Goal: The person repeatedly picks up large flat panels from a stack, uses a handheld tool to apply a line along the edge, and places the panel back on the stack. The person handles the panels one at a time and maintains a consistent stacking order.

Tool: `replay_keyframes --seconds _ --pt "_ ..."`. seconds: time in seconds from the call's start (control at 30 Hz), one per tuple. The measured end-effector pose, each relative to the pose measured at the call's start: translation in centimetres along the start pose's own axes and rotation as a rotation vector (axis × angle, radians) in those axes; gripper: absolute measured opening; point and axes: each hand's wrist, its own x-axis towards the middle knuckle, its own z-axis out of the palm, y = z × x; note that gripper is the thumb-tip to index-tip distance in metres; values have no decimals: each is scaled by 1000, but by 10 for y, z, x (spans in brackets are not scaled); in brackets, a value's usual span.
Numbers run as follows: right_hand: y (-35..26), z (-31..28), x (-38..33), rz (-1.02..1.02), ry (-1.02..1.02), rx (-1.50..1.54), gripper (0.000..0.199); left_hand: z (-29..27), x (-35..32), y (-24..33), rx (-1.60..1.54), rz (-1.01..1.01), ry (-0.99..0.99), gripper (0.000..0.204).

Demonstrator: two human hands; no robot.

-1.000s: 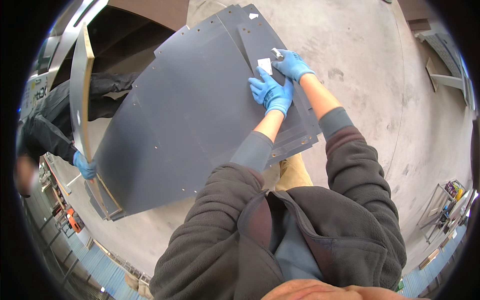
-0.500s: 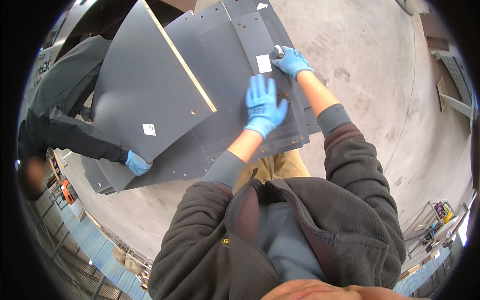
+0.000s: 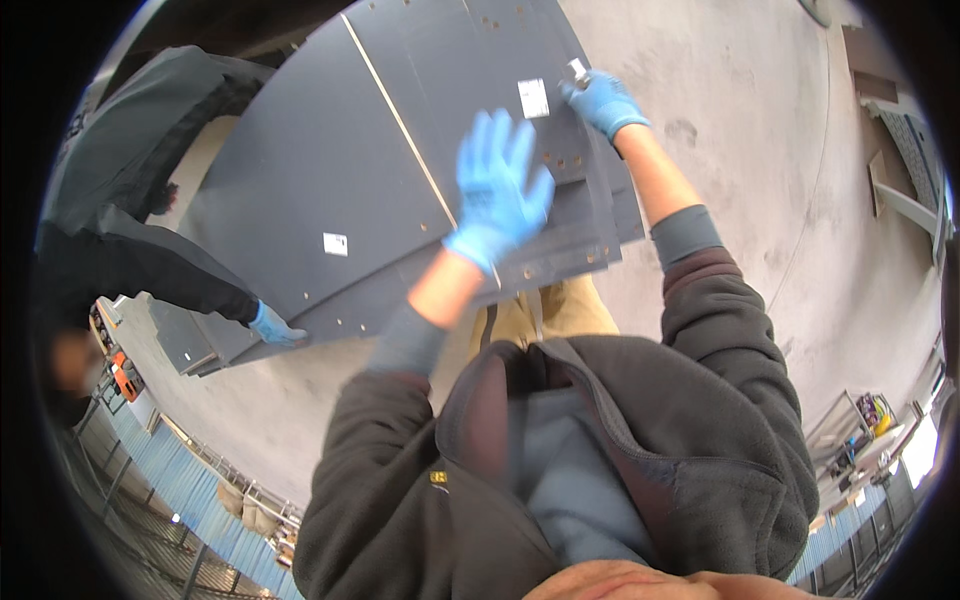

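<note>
Both hands wear thin blue gloves. The left hand (image 3: 497, 190) is spread open with the fingers apart, raised just above a stack of flat dark grey panels (image 3: 330, 170); its outline is a little blurred. The right hand (image 3: 605, 103) is farther out, closed around a small pale metal piece (image 3: 577, 70) pinched at the fingertips, resting on the far part of the same stack. What the piece is exactly cannot be told.

The panels are smooth, matte sheets with straight cut edges, and small round holes run in rows near their rims. One upper sheet shows a thin light-coloured edge (image 3: 400, 125) running diagonally to the left of the open hand. The sheets lie fanned on a rough, stained concrete floor (image 3: 760, 150).

A small white rectangular label (image 3: 533, 98) sits between the two hands, just left of the right hand. A second, smaller white label (image 3: 336, 244) lies well to the left of the left hand, near the lower edge of the big sheet.

At the far left a co-worker's gloved hand (image 3: 272, 327) grips the low corner of the panels.

Compared with half a second ago, the left hand has lifted off the sheet and spread wider, the big sheet has dropped lower and flatter, and the right hand stays near the label.
</note>
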Motion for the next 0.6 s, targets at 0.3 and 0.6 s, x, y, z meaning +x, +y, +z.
replay_keyframes --seconds 0.3,0.6 --pt "50 39 -227 598 -733 709 78 44 85 -71 505 349 -839 120" --pt "5 154 -270 496 -1215 619 76 37 79 -53 495 259 -941 132"
